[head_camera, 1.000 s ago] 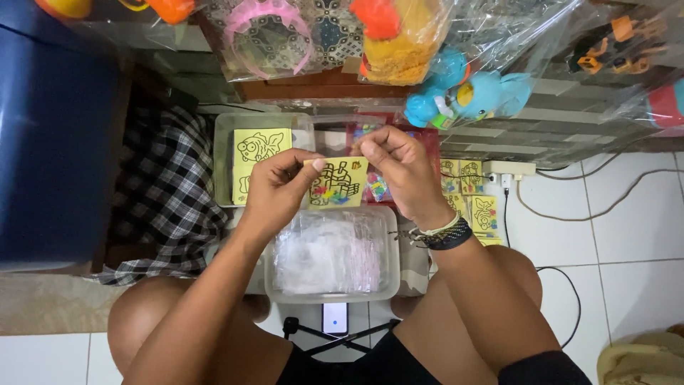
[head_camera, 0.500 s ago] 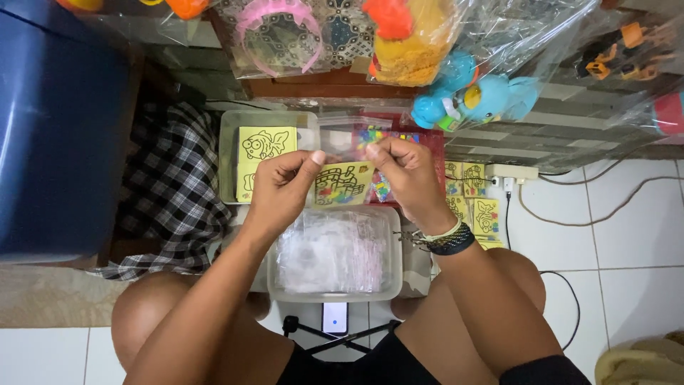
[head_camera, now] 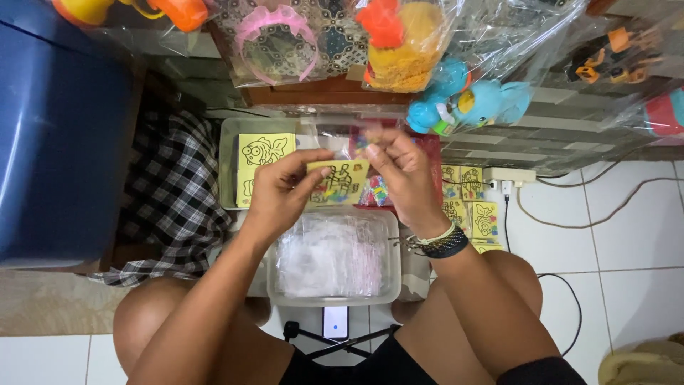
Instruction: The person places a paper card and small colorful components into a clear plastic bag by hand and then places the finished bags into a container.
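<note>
— What's nearest the camera from where I'm watching?

— Bare knees on the white tiled floor (head_camera: 627,235), a phone (head_camera: 335,322) between them, then the clear tub of small plastic bags (head_camera: 333,257) in the lap.

— And the hands?

— Both closed in pinches. The left hand (head_camera: 279,191) grips the yellow picture card (head_camera: 340,180) by its left edge; the right hand (head_camera: 403,175), bracelets at the wrist, pinches at the card's top right corner. Against half a second ago the card has tipped, its left side dropping, and the right fingertips have risen a little above it. A thin clear sleeve seems to be around it, though I cannot tell for sure.

— So the card is where?

— In the air, above the tub's far rim, touching nothing but fingers.

— Beyond that?

— A tray with a fish card (head_camera: 263,151), loose yellow cards (head_camera: 476,207) right, bagged toys (head_camera: 463,100) overhead.
</note>
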